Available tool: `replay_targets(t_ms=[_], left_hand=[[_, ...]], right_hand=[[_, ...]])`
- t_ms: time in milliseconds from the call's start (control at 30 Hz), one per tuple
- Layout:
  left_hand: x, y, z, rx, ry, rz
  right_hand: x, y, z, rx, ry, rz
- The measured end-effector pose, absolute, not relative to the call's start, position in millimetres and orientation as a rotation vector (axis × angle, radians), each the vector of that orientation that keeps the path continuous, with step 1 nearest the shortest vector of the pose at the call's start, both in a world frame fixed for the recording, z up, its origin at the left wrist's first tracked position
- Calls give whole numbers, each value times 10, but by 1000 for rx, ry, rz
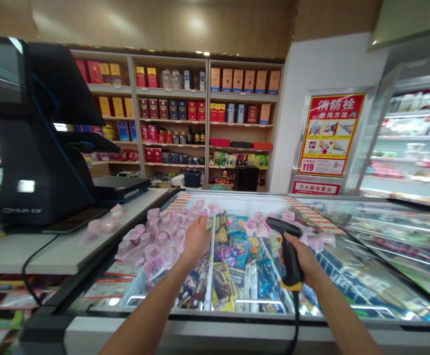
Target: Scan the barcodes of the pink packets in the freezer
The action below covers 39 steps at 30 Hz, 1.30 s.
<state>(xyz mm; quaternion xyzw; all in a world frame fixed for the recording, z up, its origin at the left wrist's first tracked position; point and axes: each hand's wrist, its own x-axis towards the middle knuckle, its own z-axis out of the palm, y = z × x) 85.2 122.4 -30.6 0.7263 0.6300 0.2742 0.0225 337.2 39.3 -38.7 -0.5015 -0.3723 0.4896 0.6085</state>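
the larger heap of pink, cup-shaped packs (159, 239) lies on the glass top of the chest freezer (196, 321), directly left of the left hand (197, 239) and, from the look of it, just beside its fingers. that hand is clearly the nearer one to this heap; it reaches forward along the heap's right side, the forearm slanting in from below. its grip is blurred and turned away, so i cannot tell whether the fingers are apart or together, or whether they touch a pack.

the right hand (307, 261) has its grip closed round the handle of a black-and-yellow barcode scanner (292, 259). the handle stands roughly upright, the head points left and slightly away, and the cable (296, 320) hangs below. a smaller pink cluster (257, 227) lies just beyond the scanner's tip, between the two hands, nearer the right one.

a few more pink pieces (106, 225) sit on the white counter (65, 254) at far left, well apart from both hands.
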Motion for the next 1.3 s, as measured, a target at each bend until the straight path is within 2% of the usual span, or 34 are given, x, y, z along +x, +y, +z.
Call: replay_targets(t_ms=[167,333,600,833,1300], left_hand=[[312,1027,-264,2168,2291,667],[211,999,-335,2182,2299,573],[423,1203,-272,2057,2233,728],[667,1281,-326,2001,2138,837],[1247,1340,-574,1960,1928,650]], right_hand=[[2980,398,-380,-1161,-952,1192],[2708,404,-394,-1135,-1019,1248],[2467,290,-283,-1018,-1043,1442],[2449,274,-214,-1025,-1025,1464],[3177,402,-284,-1178,-887,1060]])
